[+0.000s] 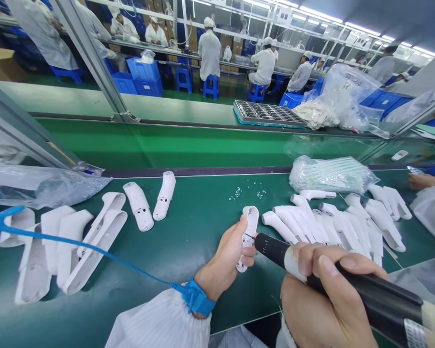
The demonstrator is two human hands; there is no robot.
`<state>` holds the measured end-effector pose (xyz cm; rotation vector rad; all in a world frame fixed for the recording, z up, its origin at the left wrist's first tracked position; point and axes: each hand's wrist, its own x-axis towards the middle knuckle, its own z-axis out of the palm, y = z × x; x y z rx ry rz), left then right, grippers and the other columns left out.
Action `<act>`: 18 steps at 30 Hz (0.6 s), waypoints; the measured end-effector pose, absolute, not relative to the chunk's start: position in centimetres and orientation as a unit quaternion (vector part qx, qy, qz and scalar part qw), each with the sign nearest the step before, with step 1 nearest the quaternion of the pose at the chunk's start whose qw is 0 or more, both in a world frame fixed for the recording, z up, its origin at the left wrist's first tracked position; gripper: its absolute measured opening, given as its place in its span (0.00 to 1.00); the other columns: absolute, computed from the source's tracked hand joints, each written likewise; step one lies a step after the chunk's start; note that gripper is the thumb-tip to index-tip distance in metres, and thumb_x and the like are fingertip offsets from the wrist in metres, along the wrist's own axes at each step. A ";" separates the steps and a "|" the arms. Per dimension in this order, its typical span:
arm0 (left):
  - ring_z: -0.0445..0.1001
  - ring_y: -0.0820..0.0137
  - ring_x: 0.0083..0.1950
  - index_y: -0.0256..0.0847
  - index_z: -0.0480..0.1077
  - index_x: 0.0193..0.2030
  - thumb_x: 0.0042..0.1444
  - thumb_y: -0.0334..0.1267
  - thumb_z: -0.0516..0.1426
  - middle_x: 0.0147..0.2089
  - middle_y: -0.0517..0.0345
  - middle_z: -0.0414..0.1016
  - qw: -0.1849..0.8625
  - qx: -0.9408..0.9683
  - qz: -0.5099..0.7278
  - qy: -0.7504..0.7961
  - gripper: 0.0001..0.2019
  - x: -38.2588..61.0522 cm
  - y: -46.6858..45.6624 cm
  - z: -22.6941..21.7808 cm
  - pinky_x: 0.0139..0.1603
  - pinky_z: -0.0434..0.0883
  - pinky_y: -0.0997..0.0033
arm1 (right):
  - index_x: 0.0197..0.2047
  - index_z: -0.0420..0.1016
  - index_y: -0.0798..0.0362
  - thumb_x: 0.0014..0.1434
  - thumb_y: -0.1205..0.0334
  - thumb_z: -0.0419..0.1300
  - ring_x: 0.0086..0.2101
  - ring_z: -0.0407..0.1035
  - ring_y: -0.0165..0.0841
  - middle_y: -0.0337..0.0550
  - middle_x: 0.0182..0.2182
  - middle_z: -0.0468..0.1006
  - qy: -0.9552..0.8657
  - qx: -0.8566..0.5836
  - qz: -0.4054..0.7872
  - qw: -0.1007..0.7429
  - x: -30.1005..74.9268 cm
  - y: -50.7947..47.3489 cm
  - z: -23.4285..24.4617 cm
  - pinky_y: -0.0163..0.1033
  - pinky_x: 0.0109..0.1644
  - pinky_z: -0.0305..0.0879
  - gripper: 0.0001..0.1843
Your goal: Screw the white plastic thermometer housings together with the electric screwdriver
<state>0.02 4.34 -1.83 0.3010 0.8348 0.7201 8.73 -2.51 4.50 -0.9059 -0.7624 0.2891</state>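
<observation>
Tightly, the left hand (224,256) wraps its fingers around a white plastic housing (251,232) above the green tabletop (199,212), while the right hand (322,299) clenches a black electric screwdriver (369,295) beside it; one slip could gouge the plastic.
</observation>
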 end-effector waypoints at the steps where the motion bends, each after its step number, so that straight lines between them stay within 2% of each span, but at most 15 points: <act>1: 0.54 0.85 0.19 0.37 0.66 0.36 0.57 0.62 0.67 0.27 0.64 0.66 0.843 0.139 0.340 0.394 0.28 0.0 4.3 -1.8 0.18 0.48 0.84 | 0.40 0.64 0.51 0.60 0.74 0.61 0.24 0.66 0.30 0.32 0.25 0.71 -0.361 -0.426 0.132 0.819 8.7 -2.5 4.5 0.43 0.35 0.70 0.11; 12: 0.52 0.85 0.20 0.40 0.62 0.38 0.62 0.56 0.65 0.27 0.66 0.64 0.847 0.123 0.336 0.392 0.23 0.2 3.8 -1.6 0.19 0.47 0.84 | 0.42 0.66 0.49 0.57 0.75 0.63 0.23 0.66 0.28 0.30 0.26 0.73 -0.406 -0.410 0.083 0.812 7.9 -2.2 3.9 0.41 0.33 0.72 0.15; 15: 0.52 0.84 0.19 0.40 0.62 0.38 0.67 0.53 0.62 0.27 0.66 0.63 0.843 0.119 0.342 0.398 0.19 0.3 3.9 -1.5 0.20 0.46 0.85 | 0.43 0.66 0.49 0.58 0.75 0.63 0.22 0.65 0.29 0.30 0.25 0.71 -0.394 -0.394 0.084 0.826 7.6 -1.6 3.6 0.41 0.31 0.70 0.14; 18: 0.52 0.85 0.19 0.38 0.63 0.38 0.73 0.50 0.54 0.27 0.64 0.63 0.855 0.110 0.332 0.383 0.17 0.2 4.1 -1.2 0.19 0.45 0.84 | 0.42 0.66 0.49 0.58 0.75 0.62 0.23 0.64 0.30 0.32 0.24 0.71 -0.363 -0.392 0.115 0.837 8.0 -1.7 4.2 0.42 0.32 0.70 0.13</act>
